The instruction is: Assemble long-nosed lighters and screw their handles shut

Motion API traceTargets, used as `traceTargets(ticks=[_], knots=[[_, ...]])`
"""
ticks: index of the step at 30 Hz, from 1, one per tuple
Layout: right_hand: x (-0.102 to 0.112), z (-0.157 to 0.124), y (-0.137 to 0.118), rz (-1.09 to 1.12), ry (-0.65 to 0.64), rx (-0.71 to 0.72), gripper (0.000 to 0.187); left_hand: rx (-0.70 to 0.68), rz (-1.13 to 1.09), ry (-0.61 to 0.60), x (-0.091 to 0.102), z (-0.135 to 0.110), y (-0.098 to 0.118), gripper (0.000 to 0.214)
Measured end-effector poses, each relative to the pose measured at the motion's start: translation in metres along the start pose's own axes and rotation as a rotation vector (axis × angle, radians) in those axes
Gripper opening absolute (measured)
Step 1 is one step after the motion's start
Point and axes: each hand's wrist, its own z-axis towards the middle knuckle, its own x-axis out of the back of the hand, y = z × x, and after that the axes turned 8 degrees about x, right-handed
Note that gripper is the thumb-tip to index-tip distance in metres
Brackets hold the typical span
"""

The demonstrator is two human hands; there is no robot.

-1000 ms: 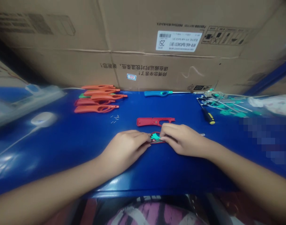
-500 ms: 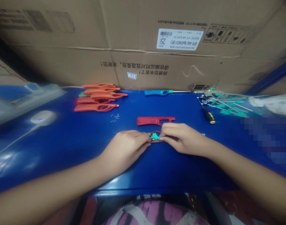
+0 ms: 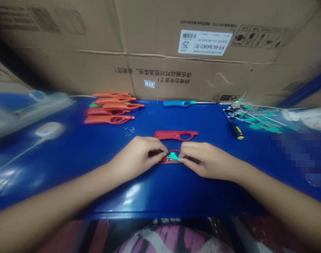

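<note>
My left hand [image 3: 139, 156] and my right hand [image 3: 205, 160] meet at the middle of the blue table [image 3: 71, 154]. Both pinch a red plastic shell half [image 3: 168, 160] that lies flat between them. A small green trigger piece [image 3: 172, 155] sits in it, at my fingertips. A second red shell half [image 3: 175, 135] lies just behind my hands, untouched. A few small metal pins [image 3: 129, 131] lie to the left of it.
Several orange lighter shells [image 3: 110, 109] are stacked at the back left. A blue long-nosed lighter [image 3: 180, 103], a black-and-yellow screwdriver [image 3: 235, 130] and a heap of metal rods with green parts [image 3: 255, 117] lie along the back. Cardboard boxes [image 3: 160, 49] wall off the rear. A white device [image 3: 48, 129] sits left.
Both hands have slid slightly towards me with the red shell half, leaving a gap to the shell behind. My left fingers have curled up more.
</note>
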Motion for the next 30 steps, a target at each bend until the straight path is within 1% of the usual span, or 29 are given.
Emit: traceTargets(ticks=[4, 8, 11, 14, 19, 24, 30], knots=[[-0.001, -0.001, -0.002, -0.07, -0.029, 0.011, 0.018, 0.024, -0.054, -0.053, 0.0, 0.003, -0.001, 0.008], [-0.002, -0.002, -0.005, -0.156, -0.076, 0.001, 0.022, 0.046, -0.052, -0.076, -0.001, 0.003, -0.001, 0.01], [-0.003, -0.002, -0.006, -0.175, -0.089, -0.002, 0.023, 0.076, -0.048, -0.092, -0.001, 0.003, 0.0, 0.01], [-0.004, -0.002, -0.005, -0.159, -0.082, -0.001, 0.023, 0.107, -0.057, -0.107, -0.003, 0.004, -0.001, 0.01], [-0.002, -0.001, -0.005, -0.06, -0.05, -0.008, 0.018, 0.127, -0.084, -0.101, -0.005, 0.004, -0.003, 0.008], [0.0, -0.001, -0.006, -0.039, -0.072, -0.028, 0.018, 0.125, -0.103, -0.093, -0.006, 0.004, -0.003, 0.006], [0.0, 0.001, -0.01, -0.196, -0.156, -0.033, 0.017, 0.153, -0.119, -0.105, -0.007, 0.005, -0.004, 0.008]])
